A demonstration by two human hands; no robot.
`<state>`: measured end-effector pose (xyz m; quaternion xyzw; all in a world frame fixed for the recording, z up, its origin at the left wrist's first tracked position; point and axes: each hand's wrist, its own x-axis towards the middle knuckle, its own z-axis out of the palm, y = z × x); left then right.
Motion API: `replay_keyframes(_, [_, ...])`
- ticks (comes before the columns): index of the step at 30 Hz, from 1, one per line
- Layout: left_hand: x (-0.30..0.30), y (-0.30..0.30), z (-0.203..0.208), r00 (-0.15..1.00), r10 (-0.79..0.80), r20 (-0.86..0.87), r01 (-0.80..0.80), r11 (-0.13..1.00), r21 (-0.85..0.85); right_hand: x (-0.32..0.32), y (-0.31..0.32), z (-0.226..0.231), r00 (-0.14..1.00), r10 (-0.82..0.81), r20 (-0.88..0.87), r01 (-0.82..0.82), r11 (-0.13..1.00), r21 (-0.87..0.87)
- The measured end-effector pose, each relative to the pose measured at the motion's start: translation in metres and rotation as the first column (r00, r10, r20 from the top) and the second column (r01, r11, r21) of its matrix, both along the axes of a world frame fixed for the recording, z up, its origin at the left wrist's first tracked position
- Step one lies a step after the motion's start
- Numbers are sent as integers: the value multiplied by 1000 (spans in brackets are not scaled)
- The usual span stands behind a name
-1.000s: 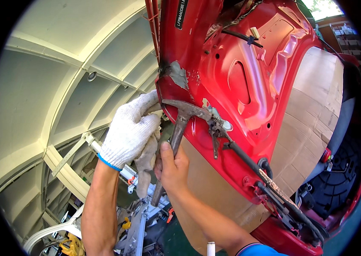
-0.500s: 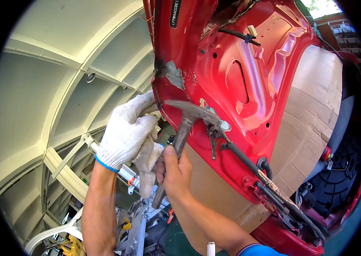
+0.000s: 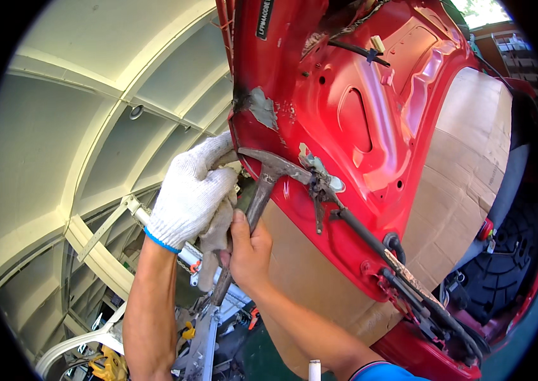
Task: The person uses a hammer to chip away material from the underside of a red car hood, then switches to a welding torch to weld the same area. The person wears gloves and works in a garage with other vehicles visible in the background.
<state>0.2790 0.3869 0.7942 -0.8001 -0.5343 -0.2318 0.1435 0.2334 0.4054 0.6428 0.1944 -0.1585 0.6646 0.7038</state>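
Note:
My right hand (image 3: 250, 254), bare, is closed around the dark handle of a body hammer (image 3: 260, 198). The hammer's long, narrow head lies across the edge of a red car panel (image 3: 320, 155); whether it touches the metal I cannot tell. My left hand (image 3: 193, 193) wears a white knit glove with a blue cuff. Its fingers reach to the panel's left edge, the tips hidden there. Bunched under that hand hangs a loose cotton glove (image 3: 208, 267), apparently gripped in it. Grey bare patches (image 3: 261, 109) mark the panel above the hammer.
Brown cardboard (image 3: 459, 159) lies behind and right of the panel. A black hose and cables (image 3: 370, 235) run down its lower edge. Pale ribbed roofing (image 3: 72, 127) fills the left. Metal equipment and yellow clamps (image 3: 109, 365) stand below. The car's dark interior (image 3: 504, 260) shows right.
The hammer head has shifted slightly left and down toward the panel's edge, its handle and my right hand moving left with it. My left hand stays nearly where it was.

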Motion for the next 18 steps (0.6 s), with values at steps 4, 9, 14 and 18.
replay_keyframes(4, [7,-3,-2,994,67,86,-61,996,-68,12,2,-8,999,-13,40,12,1000,10])
replay_keyframes(9, [13,-8,-1,993,86,77,-80,994,-77,6,-5,1,996,18,86,-13,998,-54])
replay_keyframes(14, [2,-3,0,998,64,22,-63,996,-60,11,2,-10,998,47,35,-48,999,23])
replay_keyframes(18, [2,-1,1,998,3,-58,-4,1000,-9,11,0,-9,990,-83,117,85,996,-15])
